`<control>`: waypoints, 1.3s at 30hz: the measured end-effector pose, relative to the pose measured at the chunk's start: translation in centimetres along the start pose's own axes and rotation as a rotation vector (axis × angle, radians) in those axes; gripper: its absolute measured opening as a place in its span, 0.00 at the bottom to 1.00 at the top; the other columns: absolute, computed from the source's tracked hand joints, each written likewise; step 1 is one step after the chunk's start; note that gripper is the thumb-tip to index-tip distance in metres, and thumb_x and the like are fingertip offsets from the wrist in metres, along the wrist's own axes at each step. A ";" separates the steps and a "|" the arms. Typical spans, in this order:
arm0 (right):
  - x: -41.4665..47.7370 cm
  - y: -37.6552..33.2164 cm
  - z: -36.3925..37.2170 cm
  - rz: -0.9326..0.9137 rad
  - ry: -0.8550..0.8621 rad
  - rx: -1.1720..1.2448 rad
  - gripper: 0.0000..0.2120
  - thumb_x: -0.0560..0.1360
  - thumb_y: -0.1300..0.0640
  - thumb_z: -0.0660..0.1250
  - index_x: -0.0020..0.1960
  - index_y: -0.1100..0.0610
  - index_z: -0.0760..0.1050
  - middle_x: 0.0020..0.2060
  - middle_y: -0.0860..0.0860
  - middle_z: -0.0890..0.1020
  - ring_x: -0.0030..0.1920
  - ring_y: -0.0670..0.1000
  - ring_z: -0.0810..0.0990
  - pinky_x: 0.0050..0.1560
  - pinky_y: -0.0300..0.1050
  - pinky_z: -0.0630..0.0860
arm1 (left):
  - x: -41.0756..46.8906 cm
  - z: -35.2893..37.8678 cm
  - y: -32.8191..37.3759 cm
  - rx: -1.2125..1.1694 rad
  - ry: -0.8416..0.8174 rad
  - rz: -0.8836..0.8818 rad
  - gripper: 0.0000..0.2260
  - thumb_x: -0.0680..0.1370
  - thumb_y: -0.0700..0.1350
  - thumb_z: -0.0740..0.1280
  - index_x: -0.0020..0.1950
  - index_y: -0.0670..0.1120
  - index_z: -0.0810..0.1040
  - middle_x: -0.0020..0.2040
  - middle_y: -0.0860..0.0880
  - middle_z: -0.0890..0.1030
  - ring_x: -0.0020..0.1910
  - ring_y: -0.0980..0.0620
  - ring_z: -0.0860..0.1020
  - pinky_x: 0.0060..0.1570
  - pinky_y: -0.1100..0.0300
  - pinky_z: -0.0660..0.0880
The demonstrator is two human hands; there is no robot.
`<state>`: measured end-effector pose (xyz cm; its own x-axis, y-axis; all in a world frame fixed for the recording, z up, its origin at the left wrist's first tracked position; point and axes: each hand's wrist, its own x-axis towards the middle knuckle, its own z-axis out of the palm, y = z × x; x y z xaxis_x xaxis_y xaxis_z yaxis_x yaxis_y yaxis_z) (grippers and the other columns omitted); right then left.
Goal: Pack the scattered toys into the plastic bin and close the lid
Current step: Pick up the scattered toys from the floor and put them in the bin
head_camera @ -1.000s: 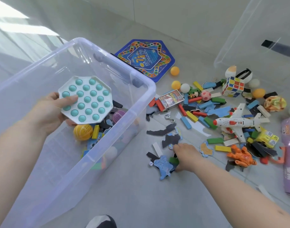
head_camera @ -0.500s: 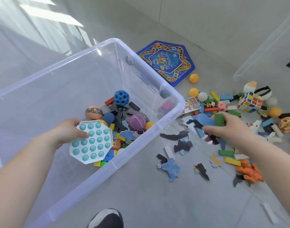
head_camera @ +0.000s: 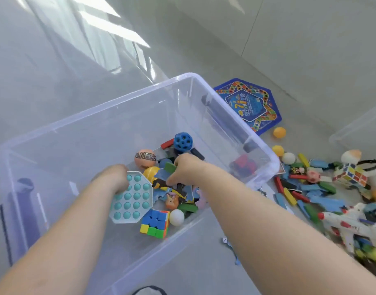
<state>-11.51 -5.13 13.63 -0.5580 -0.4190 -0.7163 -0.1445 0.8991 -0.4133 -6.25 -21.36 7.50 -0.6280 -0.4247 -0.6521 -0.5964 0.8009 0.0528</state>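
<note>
Two hands are down inside the plastic bin [head_camera: 236,116], both forearms reaching fwd over its near rim. Left hand [head_camera: 116,177] is knuckles-up, fingers curled over the far-left edge of the white pop-it toy [head_camera: 132,201] w/ teal bubbles, gripping it. The toy sits low in the bin, near corner just beside a colour cube [head_camera: 155,223]. Right hand [head_camera: 184,169] is clenched round a green block [head_camera: 169,167] & a bunch of blue/black foam pieces [head_camera: 159,183] that hang under the fist, over the toy pile. Also in the bin: blue holed ball [head_camera: 182,142] at the far end, orange ball [head_camera: 145,159], yellow ball [head_camera: 151,172] btw the two hands & touching the pop-it's far edge, white ball [head_camera: 177,217] next to the cube. Bin stands open-topped on the floor [head_camera: 204,262]. On the floor to the right: star board game [head_camera: 249,105], orange ping-pong ball [head_camera: 279,132], second cube [head_camera: 351,174], toy plane [head_camera: 349,222], a small die [head_camera: 224,240] near the bin's near corner, plus loose coloured blocks
</note>
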 end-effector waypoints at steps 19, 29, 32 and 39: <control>-9.9 13.0 1.4 -0.459 1.073 0.698 0.11 0.69 0.55 0.59 0.41 0.38 0.74 0.38 0.33 0.81 0.40 0.35 0.79 0.46 0.28 0.74 | 1.4 3.5 -1.7 -0.022 0.038 -0.104 0.21 0.78 0.34 0.54 0.71 0.41 0.63 0.71 0.38 0.65 0.70 0.41 0.65 0.68 0.53 0.63; -6.5 19.5 9.8 0.013 0.878 0.334 0.19 0.72 0.56 0.60 0.60 0.64 0.70 0.59 0.55 0.71 0.61 0.54 0.69 0.65 0.50 0.67 | -6.7 -0.3 10.5 -0.436 0.422 0.459 0.09 0.77 0.38 0.59 0.44 0.50 0.77 0.45 0.46 0.81 0.47 0.49 0.78 0.48 0.58 0.71; -5.4 20.7 12.6 0.227 0.374 0.167 0.25 0.76 0.53 0.62 0.70 0.58 0.59 0.69 0.53 0.62 0.68 0.55 0.62 0.66 0.44 0.63 | -10.6 0.0 13.8 -0.580 0.228 0.808 0.10 0.75 0.44 0.64 0.39 0.59 0.73 0.39 0.58 0.79 0.35 0.68 0.77 0.43 0.69 0.74; -2.6 20.0 14.0 0.316 0.404 0.104 0.33 0.75 0.55 0.63 0.73 0.55 0.50 0.66 0.54 0.64 0.67 0.54 0.63 0.60 0.45 0.67 | -12.9 3.5 16.5 -0.163 0.285 1.200 0.25 0.68 0.59 0.56 0.65 0.57 0.68 0.65 0.63 0.64 0.63 0.66 0.61 0.61 0.82 0.51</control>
<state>-1.48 12.11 -0.67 -0.8351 -0.0280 -0.5494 0.1529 0.9476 -0.2806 -6.27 -1.16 14.19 -0.8927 0.4467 0.0595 0.3873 0.6931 0.6079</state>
